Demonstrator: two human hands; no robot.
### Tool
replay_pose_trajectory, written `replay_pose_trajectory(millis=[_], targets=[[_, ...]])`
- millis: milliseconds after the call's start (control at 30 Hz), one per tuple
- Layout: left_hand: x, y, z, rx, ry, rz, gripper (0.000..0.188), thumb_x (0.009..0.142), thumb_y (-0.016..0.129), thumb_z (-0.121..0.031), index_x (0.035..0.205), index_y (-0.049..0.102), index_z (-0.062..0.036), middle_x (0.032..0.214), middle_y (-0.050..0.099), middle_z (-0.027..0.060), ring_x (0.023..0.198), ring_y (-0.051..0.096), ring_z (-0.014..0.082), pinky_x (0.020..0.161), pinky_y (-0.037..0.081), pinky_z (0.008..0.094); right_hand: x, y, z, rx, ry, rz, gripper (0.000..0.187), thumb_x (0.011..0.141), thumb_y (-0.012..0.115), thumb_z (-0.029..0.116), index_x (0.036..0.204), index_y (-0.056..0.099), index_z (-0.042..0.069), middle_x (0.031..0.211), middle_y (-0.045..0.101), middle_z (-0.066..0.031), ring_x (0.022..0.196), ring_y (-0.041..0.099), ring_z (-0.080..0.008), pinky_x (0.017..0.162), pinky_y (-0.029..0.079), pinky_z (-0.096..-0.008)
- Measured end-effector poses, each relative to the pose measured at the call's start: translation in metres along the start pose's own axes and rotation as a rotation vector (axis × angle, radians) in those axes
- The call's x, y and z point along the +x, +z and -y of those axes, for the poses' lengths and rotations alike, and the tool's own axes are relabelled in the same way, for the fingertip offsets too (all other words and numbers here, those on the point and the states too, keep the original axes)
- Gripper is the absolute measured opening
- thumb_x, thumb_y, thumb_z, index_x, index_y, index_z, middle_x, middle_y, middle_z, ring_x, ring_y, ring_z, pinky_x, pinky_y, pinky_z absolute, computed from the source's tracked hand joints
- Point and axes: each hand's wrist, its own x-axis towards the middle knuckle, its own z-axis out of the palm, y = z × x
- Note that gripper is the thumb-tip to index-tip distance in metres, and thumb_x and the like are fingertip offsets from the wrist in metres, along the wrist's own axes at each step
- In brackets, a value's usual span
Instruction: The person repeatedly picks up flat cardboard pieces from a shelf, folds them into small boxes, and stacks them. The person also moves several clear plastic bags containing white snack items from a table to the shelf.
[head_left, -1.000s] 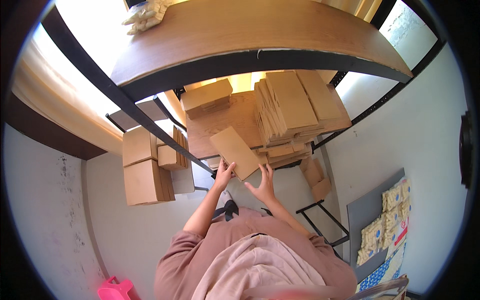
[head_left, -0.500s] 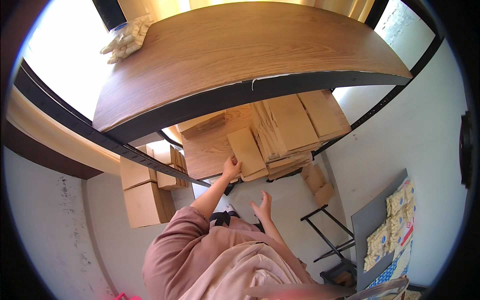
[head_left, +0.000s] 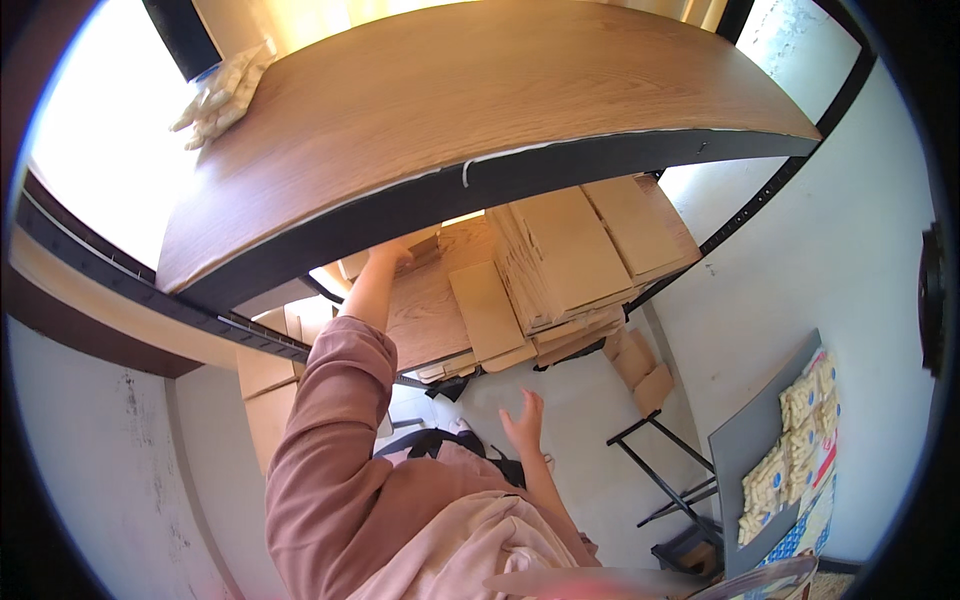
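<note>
Left hand point(head_left: 393, 253) at the brown cardboard box point(head_left: 427, 246), left of the tall brown cardboard stack point(head_left: 575, 248), grip unclear; right hand point(head_left: 524, 421) empty, spread: seemingly one-handed reaching!

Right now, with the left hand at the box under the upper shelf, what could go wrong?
The left hand is at the box beneath the upper shelf, so lifting high might bump the shelf's edge. The flat carton lies at the front edge of the lower shelf and could slide off if nudged. The stack beside it has uneven layers, so a knock might make some slip.
</note>
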Motion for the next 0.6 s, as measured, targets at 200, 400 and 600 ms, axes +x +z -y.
replay_pose_trajectory(millis=[200, 400, 600], targets=[[-0.009, -0.013, 0.009, 0.087, 0.016, 0.167, 0.113, 0.049, 0.082, -0.035, 0.137, 0.018, -0.0051, 0.142, 0.019, 0.0225, 0.132, 0.02, 0.0382, 0.105, 0.023, 0.0512, -0.026, -0.013, -0.008, 0.047, 0.146, 0.005, 0.062, 0.067, 0.069, 0.013, 0.121, 0.043, 0.002, 0.116, 0.044, -0.0216, 0.113, 0.04, -0.0367, 0.097, 0.034, -0.0426], [-0.036, -0.006, 0.022, 0.058, -0.006, 0.082, 0.112, 0.049, 0.082, -0.037, 0.137, 0.02, -0.0043, 0.141, 0.021, 0.0231, 0.131, 0.02, 0.0387, 0.105, 0.023, 0.0515, -0.034, -0.035, 0.001, 0.043, 0.107, 0.039, 0.059, 0.067, 0.069, 0.012, 0.12, 0.044, 0.003, 0.117, 0.044, -0.0213, 0.112, 0.041, -0.0356, 0.095, 0.036, -0.0416], [-0.064, -0.01, 0.004, 0.031, 0.01, -0.12, 0.112, 0.048, 0.082, -0.038, 0.136, 0.022, -0.0036, 0.14, 0.022, 0.0237, 0.131, 0.019, 0.0393, 0.105, 0.023, 0.0518, -0.019, -0.046, 0.005, 0.01, -0.025, -0.029, 0.057, 0.066, 0.069, 0.01, 0.118, 0.046, 0.002, 0.116, 0.044, -0.0167, 0.104, 0.048, -0.0305, 0.088, 0.043, -0.0366]])
